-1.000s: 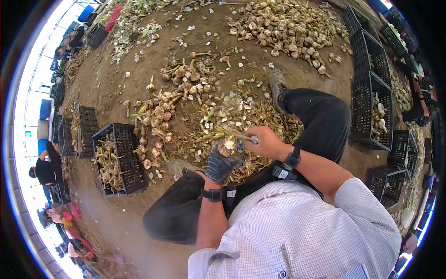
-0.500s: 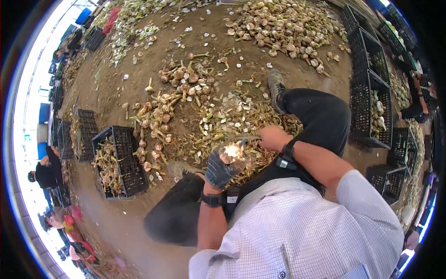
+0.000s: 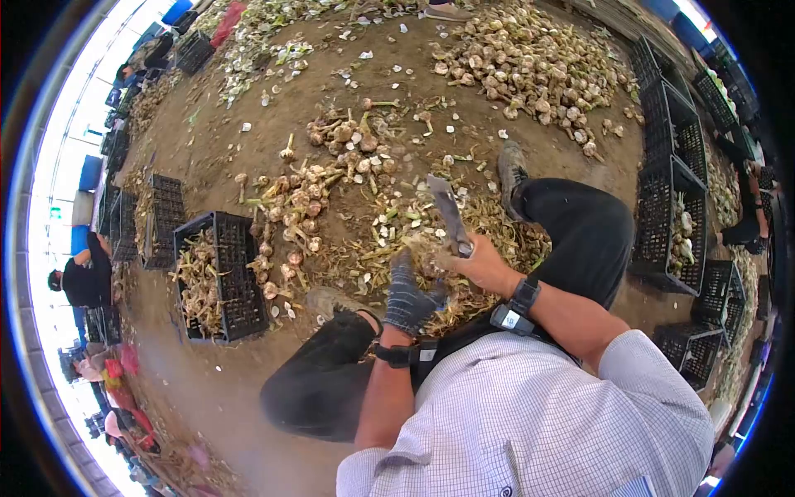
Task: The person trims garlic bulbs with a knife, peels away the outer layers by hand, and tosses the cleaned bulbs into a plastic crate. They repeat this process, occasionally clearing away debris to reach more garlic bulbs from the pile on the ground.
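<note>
My left hand [image 3: 409, 300], in a dark grey knitted glove, is curled around a garlic bulb [image 3: 426, 248] smeared by motion, its thumb off to the right. My bare right hand [image 3: 487, 267] grips a knife [image 3: 447, 207] with a broad, stained blade that points up and away from me. The two hands are close together over a litter of cut stalks and peelings [image 3: 364, 257] between my legs. Just beyond and to the left, a small heap of untrimmed garlic bulbs [image 3: 302, 199] lies on the dirt floor.
A black crate [image 3: 240, 282] holding stalks stands at the left. More black crates [image 3: 662, 224] line the right side, one with garlic inside. A large garlic pile [image 3: 546, 70] lies at the far right. Another person [image 3: 87, 273] is at the far left, and a shoe [image 3: 449, 12] shows at the top.
The knife has swung from lying sideways over the bulb to pointing upward. My left hand has turned, and the bulb's pale cut face no longer shows. The whole view has shifted slightly.
</note>
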### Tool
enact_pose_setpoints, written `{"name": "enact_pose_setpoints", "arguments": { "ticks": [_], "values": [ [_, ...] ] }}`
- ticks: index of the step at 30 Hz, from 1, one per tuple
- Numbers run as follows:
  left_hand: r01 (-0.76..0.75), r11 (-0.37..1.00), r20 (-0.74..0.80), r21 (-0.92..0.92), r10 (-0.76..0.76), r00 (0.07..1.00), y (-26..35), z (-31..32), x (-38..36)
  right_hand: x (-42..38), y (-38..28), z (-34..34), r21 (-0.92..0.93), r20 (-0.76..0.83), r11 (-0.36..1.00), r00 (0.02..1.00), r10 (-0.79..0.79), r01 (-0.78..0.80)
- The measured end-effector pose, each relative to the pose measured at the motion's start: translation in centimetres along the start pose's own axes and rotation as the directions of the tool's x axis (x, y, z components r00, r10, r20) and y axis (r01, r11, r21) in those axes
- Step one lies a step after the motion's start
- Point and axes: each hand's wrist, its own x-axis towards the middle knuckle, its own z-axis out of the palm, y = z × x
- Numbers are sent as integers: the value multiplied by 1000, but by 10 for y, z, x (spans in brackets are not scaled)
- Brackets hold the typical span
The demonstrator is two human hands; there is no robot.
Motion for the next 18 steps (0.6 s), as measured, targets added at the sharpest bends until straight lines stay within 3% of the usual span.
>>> {"name": "enact_pose_setpoints", "arguments": {
  "ticks": [1,3,4,6,7,9,10,13,14,16,17,18],
  "values": [
    [67,997,-70,-37,-69,995,-15,-2,1,4,8,1,-114,-69,990,994,-90,82],
    [218,956,-14,-195,-225,974,-33,-10,-1,4,12,3,-322,-98,912,949,-299,254],
    [312,903,117,-296,-290,950,-37,-16,-1,2,6,4,-406,-58,844,912,-405,349],
    [216,952,179,-218,-179,967,-43,-17,-4,0,3,11,-480,46,739,855,-517,473],
    [11,999,138,-35,-6,990,-45,-14,-7,0,6,17,-477,98,719,843,-529,506],
    [-377,863,161,335,341,926,-49,-6,-13,-3,6,19,-465,159,703,832,-532,538],
    [-227,974,112,19,224,968,-33,-8,-16,-5,2,18,-459,170,707,834,-524,538],
    [-70,992,267,-102,95,959,-4,-24,-1,-5,6,10,-458,154,782,904,-399,423],
    [-26,987,139,159,4,990,-4,-25,-7,-5,11,6,-459,140,811,931,-336,362],
    [132,948,117,-290,-102,988,1,-25,-13,-2,22,1,-534,110,799,960,-258,276],
    [346,614,277,-710,-208,938,-1,-25,-11,-2,27,-2,-570,91,789,972,-217,230],
    [468,75,426,-881,-307,851,-5,-26,-8,-3,28,-3,-568,95,789,971,-220,234]
  ]
}}
